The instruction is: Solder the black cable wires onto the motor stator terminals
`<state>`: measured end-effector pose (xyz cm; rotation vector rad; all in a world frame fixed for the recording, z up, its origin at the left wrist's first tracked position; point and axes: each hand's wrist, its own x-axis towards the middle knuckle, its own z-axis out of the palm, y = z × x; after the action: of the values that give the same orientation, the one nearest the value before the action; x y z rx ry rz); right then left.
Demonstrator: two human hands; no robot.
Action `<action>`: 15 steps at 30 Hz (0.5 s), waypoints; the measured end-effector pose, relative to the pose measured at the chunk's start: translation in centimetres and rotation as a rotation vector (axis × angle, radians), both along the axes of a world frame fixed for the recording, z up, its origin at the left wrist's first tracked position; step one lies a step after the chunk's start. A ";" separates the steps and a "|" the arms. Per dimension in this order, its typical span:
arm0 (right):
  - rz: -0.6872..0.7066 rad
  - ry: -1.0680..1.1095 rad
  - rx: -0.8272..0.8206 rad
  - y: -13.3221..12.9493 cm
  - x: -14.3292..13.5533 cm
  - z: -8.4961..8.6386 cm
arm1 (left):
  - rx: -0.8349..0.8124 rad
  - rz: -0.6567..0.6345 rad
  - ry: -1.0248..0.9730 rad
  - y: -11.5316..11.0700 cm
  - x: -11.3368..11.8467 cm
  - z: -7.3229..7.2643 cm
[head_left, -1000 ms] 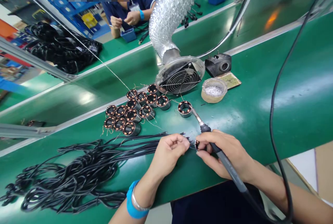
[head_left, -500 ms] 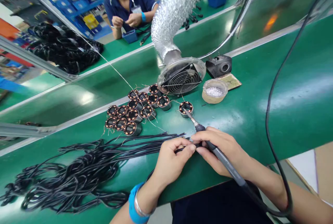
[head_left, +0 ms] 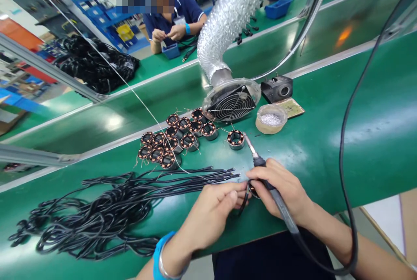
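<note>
Head view: on the green table (head_left: pixel 325 154), a round translucent tub (head_left: pixel 272 128) holds loose silvery bits (head_left: pixel 271 119), lying well below its rim. A shallow tray (head_left: pixel 296 108) with a yellowish-green surface sits just behind it, near a black block (head_left: pixel 276 88) with a round opening.

The right hand (head_left: pixel 289 186) has its grip wrapped round a soldering iron (head_left: pixel 283 209); a wound core (head_left: pixel 255 191), partly hidden, is at its fingertips. The left hand (head_left: pixel 211 212) is beside it, fingers at a short black cable (head_left: pixel 245 200); whether its grip is clenched on that cable I cannot tell. The iron's tip is at the edge of a lone core (head_left: pixel 235 140); contact is unclear. More cores (head_left: pixel 189 142) cluster to the left, behind a heap of black cables (head_left: pixel 97 215).

Across the way, a blue bin (head_left: pixel 171 51) stands below a co-worker's hands (head_left: pixel 167 34), and another blue container (head_left: pixel 278 8) lies farther right; their contents are too small to tell.
</note>
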<state>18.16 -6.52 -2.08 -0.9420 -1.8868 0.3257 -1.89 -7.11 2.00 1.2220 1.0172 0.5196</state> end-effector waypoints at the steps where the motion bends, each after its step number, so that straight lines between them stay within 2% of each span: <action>1: 0.016 -0.008 -0.024 0.0 0.3 -0.2 | -0.003 0.040 0.018 0.8 -0.3 -0.1; 3: 0.026 0.002 -0.103 -0.4 0.9 -0.7 | 0.007 0.137 0.098 2.9 -0.5 -0.4; 5: 0.048 0.030 -0.190 -1.2 1.4 -1.2 | 0.079 0.216 0.269 5.3 -0.2 -0.7; 7: 0.118 0.052 -0.257 -1.8 2.0 -1.5 | 0.234 0.254 0.489 7.6 0.6 -1.1; 9: 0.169 0.054 -0.291 -1.9 2.8 -1.4 | 0.384 0.253 0.628 9.3 1.6 -1.4; 10: 0.146 0.046 -0.286 -1.6 3.3 -1.3 | 0.427 0.238 0.653 9.7 2.1 -1.6; 12: -0.003 0.005 -0.238 -0.2 4.0 -1.1 | 0.448 0.185 0.647 9.8 2.6 -1.9; 14: -0.145 -0.063 -0.182 1.6 4.5 -1.0 | 0.438 0.122 0.617 9.0 2.8 -2.1; 15: -0.155 -0.096 -0.164 2.6 4.6 -1.1 | 0.430 0.097 0.603 8.6 2.8 -2.2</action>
<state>22.78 -3.96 -3.16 -1.2267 -1.8806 0.3512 0.89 1.45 -0.20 1.7788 1.5288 0.4665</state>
